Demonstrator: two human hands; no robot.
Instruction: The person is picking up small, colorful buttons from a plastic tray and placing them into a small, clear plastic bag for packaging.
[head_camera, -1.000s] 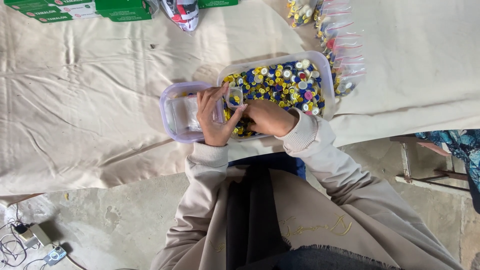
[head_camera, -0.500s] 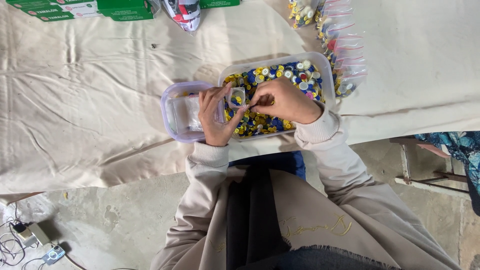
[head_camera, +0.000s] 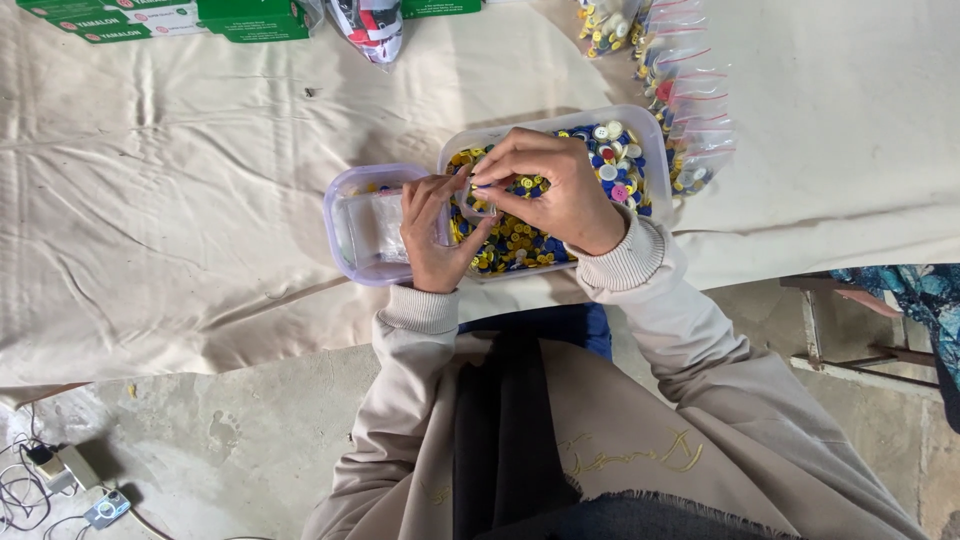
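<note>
From the head camera, looking down: the left hand (head_camera: 432, 232) and the right hand (head_camera: 548, 186) are close together over a big clear tub (head_camera: 655, 135) full of small buttons (head_camera: 520, 240), mostly yellow and blue. Both hands pinch a tiny clear bag (head_camera: 482, 196) between the fingertips, so they are closed on it. The bag is held just above the buttons, at the left end of the big tub. The left wrist rests by a smaller purple tub (head_camera: 345, 200) that touches the big one.

What could go wrong: the bag is small and slippery-looking, so I think it could slip and drop into the pile. A button could also miss the bag's mouth and fall back in, or bounce onto the cloth. A bump from a sleeve could push the tubs.

The tubs sit on a cream cloth (head_camera: 180, 180), wrinkled and spread flat. More little bags (head_camera: 690, 110) filled with buttons lie near the big tub. Green boxes (head_camera: 160, 18) are at the far edge. The floor (head_camera: 230, 440) is grey concrete, with wires and a plug (head_camera: 70, 470) in the corner.
</note>
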